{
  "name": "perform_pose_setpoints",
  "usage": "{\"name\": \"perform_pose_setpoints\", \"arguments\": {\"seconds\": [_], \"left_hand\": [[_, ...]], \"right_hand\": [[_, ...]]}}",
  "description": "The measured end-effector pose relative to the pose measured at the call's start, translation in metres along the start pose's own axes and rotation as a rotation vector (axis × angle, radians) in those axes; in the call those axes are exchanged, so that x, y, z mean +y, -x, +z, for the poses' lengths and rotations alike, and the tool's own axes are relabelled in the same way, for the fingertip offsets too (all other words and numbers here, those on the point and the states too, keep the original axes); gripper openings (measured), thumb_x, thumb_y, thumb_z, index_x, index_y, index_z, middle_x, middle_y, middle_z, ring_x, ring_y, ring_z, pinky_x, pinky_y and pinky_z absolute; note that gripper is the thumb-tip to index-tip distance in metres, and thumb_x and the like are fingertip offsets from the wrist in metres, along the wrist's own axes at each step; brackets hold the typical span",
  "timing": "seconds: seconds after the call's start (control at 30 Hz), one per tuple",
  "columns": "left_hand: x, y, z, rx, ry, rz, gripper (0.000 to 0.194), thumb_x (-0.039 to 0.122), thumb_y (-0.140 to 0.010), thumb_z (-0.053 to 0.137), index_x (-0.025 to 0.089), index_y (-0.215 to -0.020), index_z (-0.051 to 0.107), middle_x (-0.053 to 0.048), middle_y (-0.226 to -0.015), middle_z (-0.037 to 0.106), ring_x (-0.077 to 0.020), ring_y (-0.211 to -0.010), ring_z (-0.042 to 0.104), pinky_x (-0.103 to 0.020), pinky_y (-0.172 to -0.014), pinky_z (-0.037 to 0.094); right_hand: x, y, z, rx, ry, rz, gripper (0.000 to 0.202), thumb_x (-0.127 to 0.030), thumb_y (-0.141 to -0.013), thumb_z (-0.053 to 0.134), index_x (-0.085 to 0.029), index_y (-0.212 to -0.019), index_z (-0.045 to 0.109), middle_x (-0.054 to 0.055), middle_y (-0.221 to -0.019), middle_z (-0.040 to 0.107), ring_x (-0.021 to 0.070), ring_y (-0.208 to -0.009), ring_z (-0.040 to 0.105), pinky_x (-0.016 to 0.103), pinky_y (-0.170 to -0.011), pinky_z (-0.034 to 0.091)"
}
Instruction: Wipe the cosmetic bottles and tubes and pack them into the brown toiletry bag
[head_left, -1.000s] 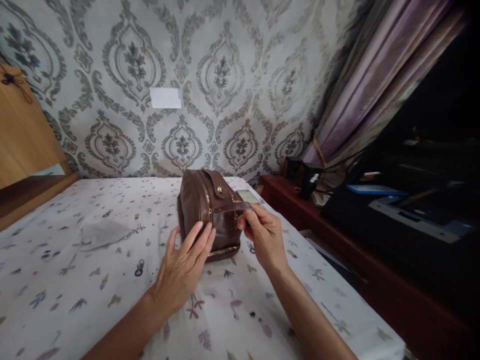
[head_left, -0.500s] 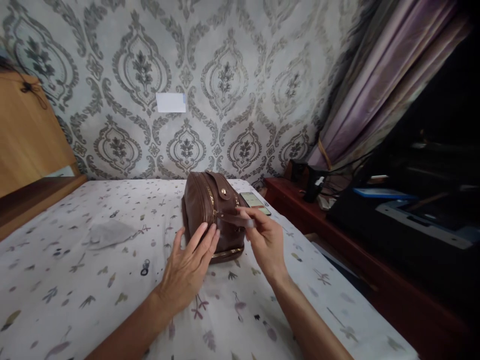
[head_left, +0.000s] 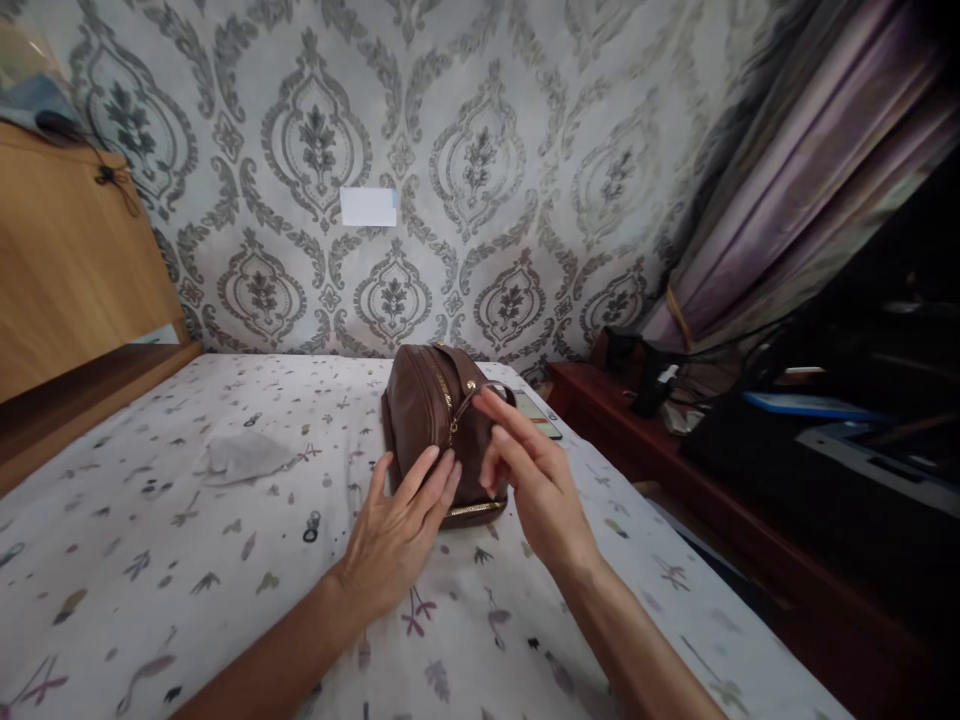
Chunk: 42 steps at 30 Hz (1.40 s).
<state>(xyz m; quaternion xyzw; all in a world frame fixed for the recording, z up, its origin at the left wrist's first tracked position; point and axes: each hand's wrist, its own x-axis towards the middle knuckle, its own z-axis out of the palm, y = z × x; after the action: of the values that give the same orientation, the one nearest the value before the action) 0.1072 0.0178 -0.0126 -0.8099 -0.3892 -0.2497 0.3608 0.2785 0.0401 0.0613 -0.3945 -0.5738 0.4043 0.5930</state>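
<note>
A brown leather bag (head_left: pixel 420 415) with gold zips stands on the bed. My left hand (head_left: pixel 397 525) lies against its near end, fingers stretched out and thumb apart. On the bag's other side is my right hand (head_left: pixel 536 485), its upper fingers extended and their tips at the leather zip pull strap (head_left: pixel 466 402). That strap now points up and away from the zip, near the snap button on the top flap. The right hand's lower fingers are bent, and I see nothing gripped between them.
A phone (head_left: pixel 538 412) lies behind the bag on the patterned bedsheet (head_left: pixel 285 600). A grey cloth (head_left: pixel 246 457) is to the left. A wooden cabinet (head_left: pixel 67 270) stands at far left; a dark red table (head_left: pixel 600 415) with cables runs along the right.
My right hand has let go of the zip pull strap, which swung from pointing right to pointing up and back. The left hand stays on the bag. The view shifted slightly left.
</note>
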Motion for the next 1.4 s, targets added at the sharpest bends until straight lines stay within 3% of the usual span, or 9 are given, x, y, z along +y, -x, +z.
{"name": "perform_pose_setpoints", "arguments": {"seconds": [0.1,0.27,0.53,0.7,0.8,0.9,0.97,1.17,1.4], "left_hand": [[0.000,0.000,0.001,0.006,-0.020,-0.005,0.047,0.015,-0.101,0.038,0.015,-0.145,0.053,-0.005,-0.158,0.047,-0.0250,-0.158,0.007,-0.054,-0.119,0.027],[-0.001,-0.002,0.002,0.021,-0.033,-0.003,0.047,0.014,-0.100,0.039,0.015,-0.144,0.055,-0.004,-0.157,0.049,-0.0245,-0.157,0.010,-0.053,-0.117,0.031],[0.000,-0.001,0.002,0.013,-0.020,0.003,0.046,0.017,-0.101,0.039,0.015,-0.145,0.054,-0.004,-0.154,0.053,-0.0258,-0.157,0.008,-0.054,-0.117,0.029],[-0.001,0.000,0.003,0.023,-0.020,0.007,0.045,0.018,-0.101,0.040,0.017,-0.142,0.056,-0.004,-0.155,0.051,-0.0254,-0.157,0.009,-0.053,-0.117,0.029],[-0.001,0.000,0.004,0.037,0.005,0.007,0.045,0.014,-0.100,0.040,0.016,-0.140,0.058,-0.006,-0.154,0.053,-0.0252,-0.157,0.009,-0.055,-0.118,0.026],[-0.001,0.001,0.006,0.034,0.018,-0.001,0.047,0.011,-0.099,0.038,0.014,-0.141,0.057,-0.008,-0.152,0.054,-0.0248,-0.158,0.009,-0.055,-0.120,0.023],[-0.001,0.002,0.007,0.032,0.021,0.004,0.047,0.011,-0.098,0.039,0.014,-0.141,0.057,-0.009,-0.152,0.054,-0.0251,-0.158,0.007,-0.056,-0.121,0.021],[-0.001,0.002,0.006,0.030,0.032,0.017,0.043,0.014,-0.098,0.042,0.015,-0.137,0.061,-0.010,-0.152,0.054,-0.0255,-0.157,0.010,-0.057,-0.122,0.019],[-0.001,0.001,0.005,0.017,0.020,0.010,0.046,0.015,-0.100,0.039,0.014,-0.142,0.056,-0.008,-0.154,0.053,-0.0244,-0.157,0.012,-0.056,-0.122,0.022]], "right_hand": [[0.006,-0.003,0.004,-0.034,0.076,-0.051,0.048,-0.041,-0.086,0.065,-0.019,-0.128,0.060,-0.005,-0.062,0.056,0.0124,-0.050,0.050,0.025,-0.047,0.043],[0.018,-0.008,0.009,0.071,0.129,-0.037,0.033,-0.043,-0.078,0.073,-0.020,-0.098,0.059,-0.002,-0.077,0.061,0.0086,-0.049,0.050,0.022,-0.042,0.040],[0.008,-0.022,0.027,0.082,-0.141,0.095,0.043,-0.044,-0.064,0.084,-0.019,-0.089,0.059,-0.010,-0.059,0.049,0.0042,-0.041,0.033,0.019,-0.037,0.024],[0.014,-0.017,0.024,0.077,-0.048,-0.079,0.030,-0.039,-0.076,0.080,-0.021,-0.086,0.059,-0.004,-0.072,0.058,0.0067,-0.048,0.045,0.021,-0.044,0.040],[0.020,-0.011,0.019,-0.053,0.000,-0.184,0.027,-0.041,-0.086,0.073,-0.022,-0.102,0.063,0.001,-0.082,0.066,0.0127,-0.064,0.063,0.028,-0.065,0.057],[0.026,-0.006,0.016,-0.074,0.048,-0.240,0.027,-0.043,-0.092,0.067,-0.022,-0.110,0.066,0.005,-0.098,0.069,0.0152,-0.078,0.070,0.033,-0.080,0.061],[0.028,-0.004,0.015,-0.014,0.066,-0.251,0.027,-0.044,-0.091,0.067,-0.022,-0.107,0.067,0.005,-0.100,0.069,0.0142,-0.074,0.070,0.032,-0.077,0.062],[0.025,-0.001,0.017,0.065,0.104,-0.172,0.027,-0.044,-0.087,0.071,-0.019,-0.097,0.069,-0.002,-0.065,0.064,0.0111,-0.050,0.058,0.024,-0.049,0.054],[0.026,0.002,0.017,0.078,0.185,-0.218,0.022,-0.041,-0.088,0.069,-0.020,-0.092,0.068,-0.001,-0.075,0.063,0.0086,-0.046,0.051,0.024,-0.045,0.045]]}}
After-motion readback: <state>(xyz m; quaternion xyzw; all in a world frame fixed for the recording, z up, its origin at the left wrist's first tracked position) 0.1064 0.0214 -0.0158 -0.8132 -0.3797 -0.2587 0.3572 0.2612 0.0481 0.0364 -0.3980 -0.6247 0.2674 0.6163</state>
